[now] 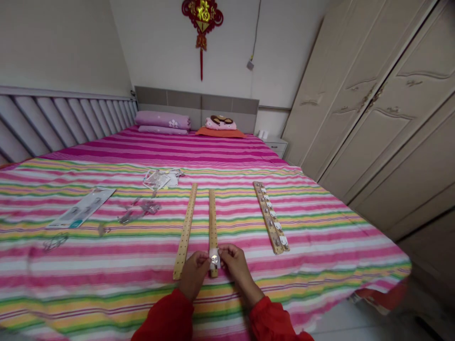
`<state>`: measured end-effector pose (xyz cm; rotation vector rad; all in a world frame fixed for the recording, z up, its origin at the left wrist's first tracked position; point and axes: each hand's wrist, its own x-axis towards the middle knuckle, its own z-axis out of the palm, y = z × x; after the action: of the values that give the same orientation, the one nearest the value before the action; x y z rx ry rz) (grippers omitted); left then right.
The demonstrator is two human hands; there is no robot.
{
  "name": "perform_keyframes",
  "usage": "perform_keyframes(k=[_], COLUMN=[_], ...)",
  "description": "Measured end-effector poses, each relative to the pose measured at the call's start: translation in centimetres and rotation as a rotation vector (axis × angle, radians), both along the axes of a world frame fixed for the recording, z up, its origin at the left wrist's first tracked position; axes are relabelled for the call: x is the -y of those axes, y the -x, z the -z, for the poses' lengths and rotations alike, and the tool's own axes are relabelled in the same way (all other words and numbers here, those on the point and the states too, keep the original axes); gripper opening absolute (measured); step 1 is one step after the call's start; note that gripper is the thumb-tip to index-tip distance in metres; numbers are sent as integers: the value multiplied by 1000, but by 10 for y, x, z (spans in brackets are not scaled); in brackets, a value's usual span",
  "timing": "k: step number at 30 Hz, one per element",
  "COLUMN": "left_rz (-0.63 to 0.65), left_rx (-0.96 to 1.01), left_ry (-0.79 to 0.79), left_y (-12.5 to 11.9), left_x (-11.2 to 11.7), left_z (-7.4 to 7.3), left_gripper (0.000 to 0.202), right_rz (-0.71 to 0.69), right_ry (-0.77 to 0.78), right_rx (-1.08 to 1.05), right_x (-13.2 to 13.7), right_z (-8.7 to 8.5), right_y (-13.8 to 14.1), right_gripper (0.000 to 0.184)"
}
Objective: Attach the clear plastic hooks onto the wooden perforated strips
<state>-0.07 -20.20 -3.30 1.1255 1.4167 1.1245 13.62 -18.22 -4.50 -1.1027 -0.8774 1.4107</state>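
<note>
Between my hands is a small clear adhesive hook (pixel 214 260), a see-through square with a shiny round metal part. It lies over the near end of a narrow wooden strip with holes (pixel 213 218). My left hand (pixel 194 274) pinches the square's left edge, and my right hand (pixel 234 263) pinches its right edge. A second holed wooden strip (pixel 185 232) lies just left of the first. Farther right, a pair of wooden strips (pixel 269 213) carries a row of metal hooks and white round pieces (pixel 273 214).
All this lies on a striped cloth (pixel 313 284) over a bed. To the left are a flat blister pack (pixel 83 208), loose small plastic bags (pixel 142 208), metal rings (pixel 56 241) and a pile of packets (pixel 163 178). Folded bedding (pixel 163 121) sits by the headboard; a wardrobe (pixel 377 113) stands right.
</note>
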Motion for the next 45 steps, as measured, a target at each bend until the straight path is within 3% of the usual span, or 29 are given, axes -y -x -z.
perform_keyframes(k=[10, 19, 28, 34, 41, 45], left_rz=[-38, 2, 50, -18, -20, -27], left_rx=[-8, -30, -127, -245, -170, -103], left_ry=[40, 50, 90, 79, 101, 96], left_y=[-3, -1, -4, -10, -11, -13], left_x=[2, 1, -8, -15, -18, -19], left_z=[3, 13, -5, -1, 2, 6], left_gripper=[29, 30, 26, 24, 28, 27], right_rz=[5, 50, 50, -1, -37, -54], right_ry=[2, -9, 28, 60, 6, 36], right_rx=[28, 55, 139, 215, 359, 303], right_x=[2, 7, 6, 1, -3, -4], right_z=[-2, -6, 0, 5, 2, 1], right_y=[1, 1, 4, 4, 0, 0], right_gripper=[33, 40, 38, 38, 45, 44])
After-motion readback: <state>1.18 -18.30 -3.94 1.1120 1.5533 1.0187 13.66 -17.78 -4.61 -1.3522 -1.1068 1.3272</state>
